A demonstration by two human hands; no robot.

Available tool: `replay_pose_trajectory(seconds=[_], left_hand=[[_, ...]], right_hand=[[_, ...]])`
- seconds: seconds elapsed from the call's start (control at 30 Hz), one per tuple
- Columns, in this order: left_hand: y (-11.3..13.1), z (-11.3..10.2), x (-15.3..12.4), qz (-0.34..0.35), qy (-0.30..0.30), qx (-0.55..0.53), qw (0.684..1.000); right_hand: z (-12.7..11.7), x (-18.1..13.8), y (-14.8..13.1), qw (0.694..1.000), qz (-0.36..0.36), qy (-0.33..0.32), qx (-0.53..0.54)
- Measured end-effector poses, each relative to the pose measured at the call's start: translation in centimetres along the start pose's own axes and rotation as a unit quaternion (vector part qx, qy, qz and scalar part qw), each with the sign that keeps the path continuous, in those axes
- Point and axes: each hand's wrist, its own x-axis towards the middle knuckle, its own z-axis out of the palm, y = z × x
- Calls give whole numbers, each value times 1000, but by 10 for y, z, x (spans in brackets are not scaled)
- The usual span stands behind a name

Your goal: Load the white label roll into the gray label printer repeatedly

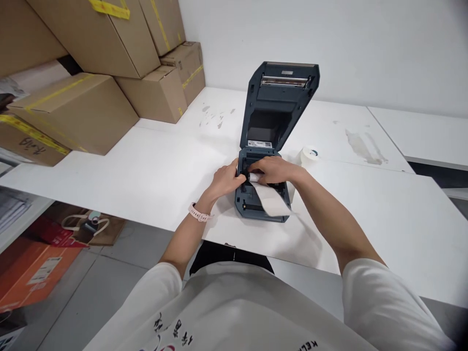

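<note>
A dark grey label printer (256,204) sits near the front edge of a white table (153,170), its lid (278,105) swung up and open. A white paper strip (272,201) runs out of its bay toward me. My left hand (226,178) grips the printer's left side, fingers curled against the bay. My right hand (272,169) reaches into the bay, fingers closed over the white paper roll (253,178), which is mostly hidden under them. A pink watch sits on my left wrist.
A small white tape roll (308,155) lies just right of the printer. Several cardboard boxes (109,73) are stacked at the table's back left. An orange box (29,273) and a bag (87,225) rest on the floor at left. A second white table (420,134) adjoins at right.
</note>
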Motion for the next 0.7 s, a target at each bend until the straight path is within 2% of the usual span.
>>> replay_pose_trajectory(seconds=[0.07, 0.1, 0.17, 0.23, 0.3, 0.4, 0.43, 0.5, 0.6, 0.7], left_hand=[[-2, 0, -1, 4, -5, -32, 999], [-3, 0, -2, 6, -8, -47, 999], [-5, 0, -3, 11, -11, -68, 998], [-6, 0, -4, 14, -13, -78, 997], [-5, 1, -4, 8, -11, -77, 997], [-5, 2, -3, -3, -3, -74, 997], [-5, 3, -3, -3, -1, -77, 997], [-7, 5, -2, 2, 0, -89, 996], [-11, 6, -1, 6, -2, -106, 994], [-14, 7, -1, 8, 0, -112, 994]], right_hand=[[-12, -31, 7, 991, -56, 22, 117], [-16, -53, 13, 979, -83, 48, 180], [-19, -101, 31, 958, -107, 114, 240], [-11, -142, 52, 940, -84, 159, 289], [9, -164, 75, 923, -7, 221, 313], [49, -160, 105, 864, 113, 329, 363], [61, -154, 114, 846, 137, 343, 385], [76, -146, 130, 828, 163, 325, 428], [75, -147, 154, 815, 174, 309, 458], [56, -148, 175, 789, 190, 367, 454]])
